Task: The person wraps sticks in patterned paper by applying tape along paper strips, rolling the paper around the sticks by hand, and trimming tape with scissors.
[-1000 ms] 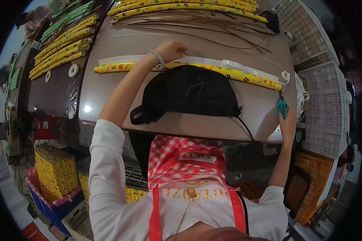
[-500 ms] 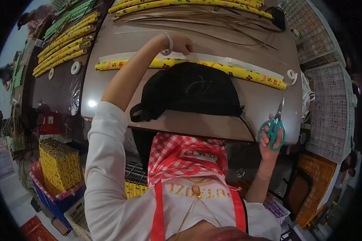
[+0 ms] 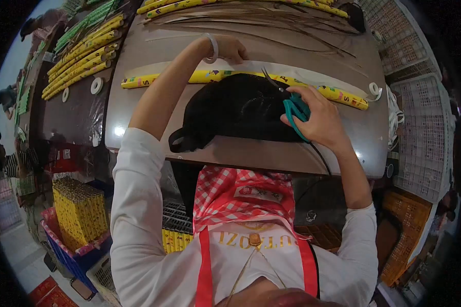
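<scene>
A long yellow patterned roll (image 3: 205, 77) lies across the table, with a pale strip (image 3: 271, 68) along its far edge. My left hand (image 3: 229, 49) is closed just beyond the roll, at the strip; what its fingers pinch, if anything, is too small to tell. My right hand (image 3: 317, 115) grips teal-handled scissors (image 3: 297, 110) above the right part of a black bag (image 3: 230, 110). The scissor blades are slightly apart and point toward the roll and my left hand. The black bag lies on my side of the roll and hides part of its lower edge.
Brown strips (image 3: 251, 23) and more yellow rolls (image 3: 189, 7) lie at the table's (image 3: 138, 128) far side. A white tape ring (image 3: 374, 89) sits by the roll's right end. Yellow rolls (image 3: 82, 61) cover a left table. White crates (image 3: 420, 133) stand at right. People are at far left.
My right hand has brought the scissors from the table's right edge up and left, over the black bag. My left hand has shifted slightly right along the strip.
</scene>
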`<state>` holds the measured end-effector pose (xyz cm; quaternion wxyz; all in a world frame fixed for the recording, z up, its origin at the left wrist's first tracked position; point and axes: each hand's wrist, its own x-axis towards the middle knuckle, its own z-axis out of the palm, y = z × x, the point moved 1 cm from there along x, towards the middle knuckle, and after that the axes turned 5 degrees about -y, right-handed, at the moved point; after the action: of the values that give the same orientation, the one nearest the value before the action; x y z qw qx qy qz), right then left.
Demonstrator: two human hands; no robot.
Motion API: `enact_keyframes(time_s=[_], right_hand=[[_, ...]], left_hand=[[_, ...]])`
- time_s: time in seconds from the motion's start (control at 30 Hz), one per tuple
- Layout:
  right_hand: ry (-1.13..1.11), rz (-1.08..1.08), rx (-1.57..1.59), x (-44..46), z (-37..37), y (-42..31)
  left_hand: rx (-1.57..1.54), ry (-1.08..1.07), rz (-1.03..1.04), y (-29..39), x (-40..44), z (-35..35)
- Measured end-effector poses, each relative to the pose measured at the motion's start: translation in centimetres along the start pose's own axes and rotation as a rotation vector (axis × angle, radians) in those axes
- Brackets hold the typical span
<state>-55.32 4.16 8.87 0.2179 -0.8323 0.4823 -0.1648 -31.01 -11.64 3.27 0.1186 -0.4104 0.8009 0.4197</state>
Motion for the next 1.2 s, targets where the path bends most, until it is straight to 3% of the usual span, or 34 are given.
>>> enact_keyframes(time_s=[0.27, 0.33, 0.4, 0.53, 0.6, 0.83, 0.93, 1.2], right_hand=[[-0.282, 0.088, -0.277, 5.8, 0.7, -0.7], [-0.249, 0.024, -0.295, 6.7, 0.6, -1.0], [-0.428, 0.133, -0.356, 7.8, 0.0, -2.1], [-0.470, 0.128, -0.406, 8.7, 0.1, -2.3], [-0.517, 0.162, -0.423, 8.9, 0.1, -2.3], [-0.498, 0.141, -0.412, 9.0, 0.1, -2.4], [-0.526, 0.182, -0.400, 9.1, 0.0, -2.7], [-0.529, 0.206, -0.371, 9.1, -0.1, -3.2]], left_hand=[[-0.025, 0.058, 0.025, 0.0, -0.2, 0.4], [-0.103, -0.008, -0.024, 0.4, -0.5, 0.2], [-0.110, -0.042, -0.006, -0.9, 0.8, 0.3], [-0.089, -0.205, -0.062, -0.5, 0.9, -0.4], [-0.091, -0.175, -0.053, -0.9, 1.5, -0.1], [-0.144, -0.101, 0.056, -1.3, 1.6, 0.3], [0.003, -0.163, 0.018, -0.9, 1.5, -0.2], [0.016, -0.093, -0.051, 0.5, 0.3, -0.3]])
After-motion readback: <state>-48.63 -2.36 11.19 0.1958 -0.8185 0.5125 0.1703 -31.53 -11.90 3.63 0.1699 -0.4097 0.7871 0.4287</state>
